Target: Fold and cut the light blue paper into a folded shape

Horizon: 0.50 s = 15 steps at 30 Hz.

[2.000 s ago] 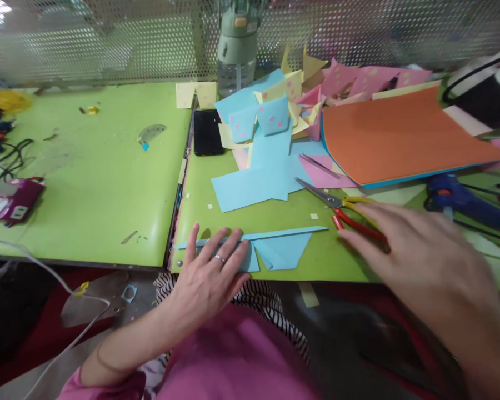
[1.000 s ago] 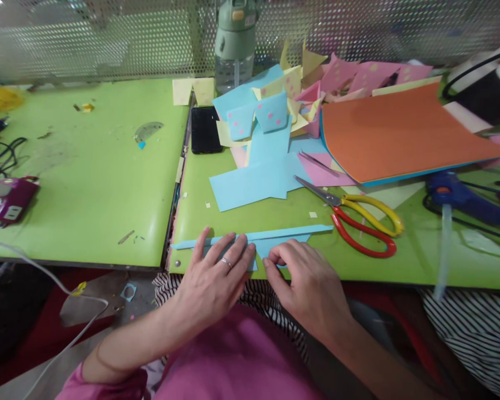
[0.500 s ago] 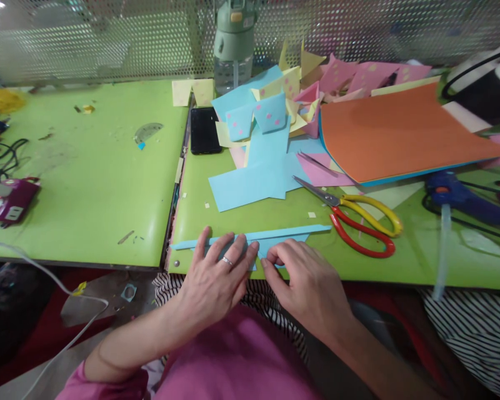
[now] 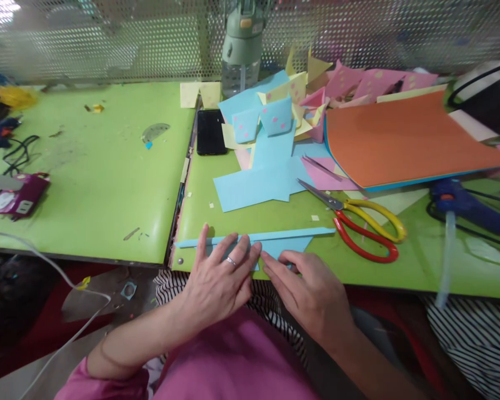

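Observation:
A folded light-blue paper point(image 4: 289, 244) lies near the front edge of the green table, with a narrow raised strip along its far side. My left hand point(image 4: 220, 266) rests on it with fingers spread, pressing it to the table; a ring is on one finger. Close by, my right hand point(image 4: 310, 286) has its fingers curled at the paper's near edge, thumb and fingertips together on the paper. Part of the paper is hidden beneath both hands. To the right lie scissors point(image 4: 337, 205) with one yellow and one red handle, blades apart.
Behind are blue paper pieces point(image 4: 254, 186), tweezers point(image 4: 321, 168), a phone point(image 4: 210, 132), a bottle point(image 4: 241, 53) and orange sheets point(image 4: 400, 139). A blue glue gun point(image 4: 475, 208) lies at right. A purple device point(image 4: 23, 197) and a protractor point(image 4: 155, 132) are on the left table.
The camera view has shifted slightly, so the table appears farther right. My right hand's thumb and fingers have drawn closer together at the paper's edge. The left hand stays on the paper.

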Available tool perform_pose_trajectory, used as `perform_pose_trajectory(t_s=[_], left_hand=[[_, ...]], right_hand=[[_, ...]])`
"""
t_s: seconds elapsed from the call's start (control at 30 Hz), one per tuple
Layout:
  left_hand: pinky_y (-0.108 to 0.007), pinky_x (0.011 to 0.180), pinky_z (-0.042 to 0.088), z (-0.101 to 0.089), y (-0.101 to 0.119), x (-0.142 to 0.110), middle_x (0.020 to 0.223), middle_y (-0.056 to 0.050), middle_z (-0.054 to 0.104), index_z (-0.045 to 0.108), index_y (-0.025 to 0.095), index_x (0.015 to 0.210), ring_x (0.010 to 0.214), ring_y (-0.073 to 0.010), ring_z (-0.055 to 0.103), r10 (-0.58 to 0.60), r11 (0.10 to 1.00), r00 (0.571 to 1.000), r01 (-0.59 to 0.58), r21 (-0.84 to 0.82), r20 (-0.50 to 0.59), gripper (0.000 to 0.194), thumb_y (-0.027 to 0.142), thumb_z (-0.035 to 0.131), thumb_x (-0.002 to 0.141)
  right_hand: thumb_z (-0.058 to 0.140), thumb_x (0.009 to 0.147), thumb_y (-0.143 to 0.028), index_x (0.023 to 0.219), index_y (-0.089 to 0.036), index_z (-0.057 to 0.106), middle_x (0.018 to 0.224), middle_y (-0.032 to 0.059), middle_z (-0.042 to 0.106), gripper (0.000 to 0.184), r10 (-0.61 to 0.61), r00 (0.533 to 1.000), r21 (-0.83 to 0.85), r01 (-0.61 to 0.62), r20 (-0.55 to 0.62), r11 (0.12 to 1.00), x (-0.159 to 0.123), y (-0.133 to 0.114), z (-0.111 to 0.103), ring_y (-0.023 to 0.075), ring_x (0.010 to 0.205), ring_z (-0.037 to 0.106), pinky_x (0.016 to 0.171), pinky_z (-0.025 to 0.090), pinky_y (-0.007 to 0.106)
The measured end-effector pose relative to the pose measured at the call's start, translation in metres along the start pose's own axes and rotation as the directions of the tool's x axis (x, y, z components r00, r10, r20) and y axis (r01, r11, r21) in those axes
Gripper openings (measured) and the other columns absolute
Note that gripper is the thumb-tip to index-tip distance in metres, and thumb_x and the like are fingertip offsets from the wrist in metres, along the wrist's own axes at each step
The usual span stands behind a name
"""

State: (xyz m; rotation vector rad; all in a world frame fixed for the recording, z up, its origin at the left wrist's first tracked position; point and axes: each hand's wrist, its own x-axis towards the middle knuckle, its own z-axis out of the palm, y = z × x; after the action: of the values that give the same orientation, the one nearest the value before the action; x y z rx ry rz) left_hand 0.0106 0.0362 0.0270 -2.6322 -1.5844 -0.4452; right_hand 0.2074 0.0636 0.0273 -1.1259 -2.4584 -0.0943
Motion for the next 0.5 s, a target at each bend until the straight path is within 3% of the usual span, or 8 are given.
perform_pose_trajectory(t_s=[0.13,0.27,0.4,0.5], left_hand=[[-0.056,0.120,-0.003,-0.004,-0.004,0.000,0.139,-0.005,0.056,0.044,0.020,0.142,0.126,-0.0243,0.047,-0.012,0.998,1.000,0.012,-0.068,0.010,0.048,0.033,0.041,0.097],[-0.054,0.120,0.007,-0.009,-0.009,-0.007,0.142,-0.007,0.053,0.047,0.021,0.140,0.131,-0.0246,0.044,0.012,0.994,1.000,-0.014,-0.110,-0.024,0.047,0.040,0.047,0.096],[-0.043,0.110,0.030,-0.004,-0.011,-0.017,0.116,-0.002,0.068,0.064,0.028,0.115,0.109,-0.0209,0.055,-0.041,0.997,0.984,0.029,-0.068,-0.173,0.026,0.038,0.062,0.091],[-0.038,0.100,0.034,-0.002,-0.013,-0.024,0.105,0.001,0.072,0.066,0.029,0.110,0.098,-0.0185,0.055,-0.003,0.999,0.977,-0.006,-0.040,-0.211,0.020,0.031,0.065,0.089]], right_hand=[[0.057,0.093,-0.029,0.115,-0.021,0.068,0.086,0.0062,0.067,0.026,-0.066,0.998,-0.097,0.066,0.009,0.993,-0.004,0.001,0.000,0.0188,0.073,0.052,0.069,0.039,0.033],[0.054,0.094,-0.032,0.115,-0.018,0.067,0.089,0.0081,0.066,0.028,-0.039,0.999,-0.028,0.040,0.023,0.999,-0.003,0.001,-0.003,0.0200,0.077,0.053,0.072,0.041,0.033],[0.055,0.094,-0.037,0.120,-0.015,0.063,0.091,0.0093,0.066,0.035,-0.048,0.999,0.038,0.047,0.026,0.998,-0.003,0.002,-0.006,0.0215,0.081,0.056,0.075,0.043,0.035],[0.056,0.093,-0.036,0.118,-0.015,0.064,0.091,0.0091,0.066,0.033,-0.062,0.998,0.104,0.061,0.004,0.993,0.003,0.005,-0.009,0.0213,0.081,0.058,0.074,0.045,0.035]])
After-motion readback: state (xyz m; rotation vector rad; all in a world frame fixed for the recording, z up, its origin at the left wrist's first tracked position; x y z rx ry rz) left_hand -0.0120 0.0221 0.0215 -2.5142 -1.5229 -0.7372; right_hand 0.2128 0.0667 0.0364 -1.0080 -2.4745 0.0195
